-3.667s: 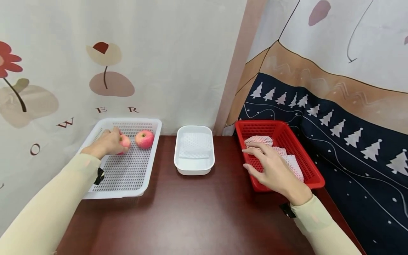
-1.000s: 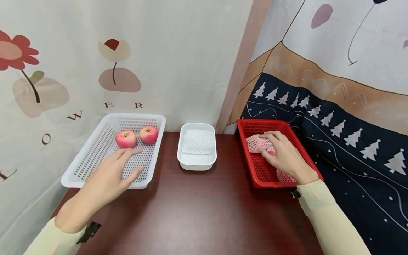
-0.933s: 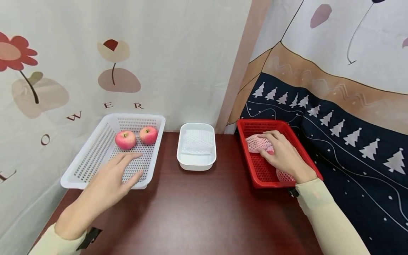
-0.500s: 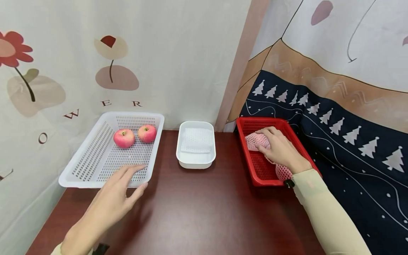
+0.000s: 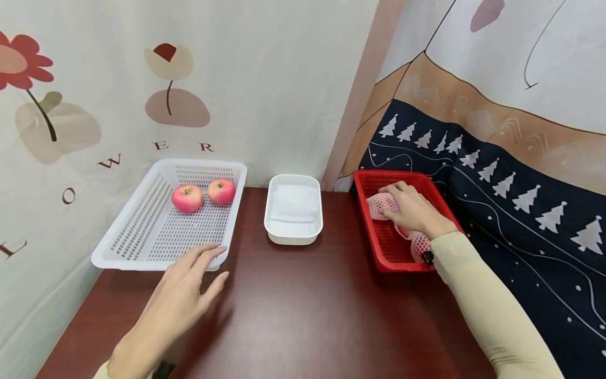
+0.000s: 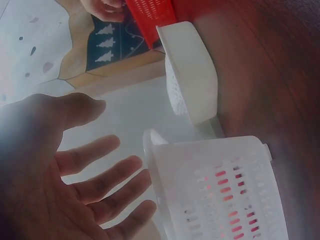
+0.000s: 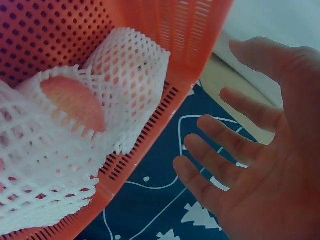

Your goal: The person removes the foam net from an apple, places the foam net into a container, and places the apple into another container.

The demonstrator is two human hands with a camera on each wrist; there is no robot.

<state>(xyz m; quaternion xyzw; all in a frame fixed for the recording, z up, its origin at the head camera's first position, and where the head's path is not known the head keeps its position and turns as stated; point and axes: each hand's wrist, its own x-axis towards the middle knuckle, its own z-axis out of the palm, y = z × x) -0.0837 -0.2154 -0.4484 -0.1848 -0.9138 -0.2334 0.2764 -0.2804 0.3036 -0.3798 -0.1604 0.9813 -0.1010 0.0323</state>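
In the head view my left hand (image 5: 177,297) hovers with loose, spread fingers at the near right corner of the white basket (image 5: 106,257), holding nothing. Two bare apples, a left one (image 5: 187,198) and a right one (image 5: 221,191), lie in that basket's far part. My right hand (image 5: 411,209) is over the red basket (image 5: 384,265), and its spread fingers hold nothing in the right wrist view. Beneath it are apples in white foam nets: one far left (image 5: 381,206), one near right (image 5: 419,246), and a middle one (image 7: 72,102) whose red skin shows through the net's opening.
A small white tub (image 5: 293,239) stands between the two baskets with a flat foam net (image 5: 295,203) in it. The dark red-brown table (image 5: 293,310) extends in front. A printed curtain (image 5: 274,95) hangs close behind the containers and along the right side.
My left hand has let go of an apple in the white basket and drawn back to its near corner. My right hand stays over the red basket, shifting slightly.
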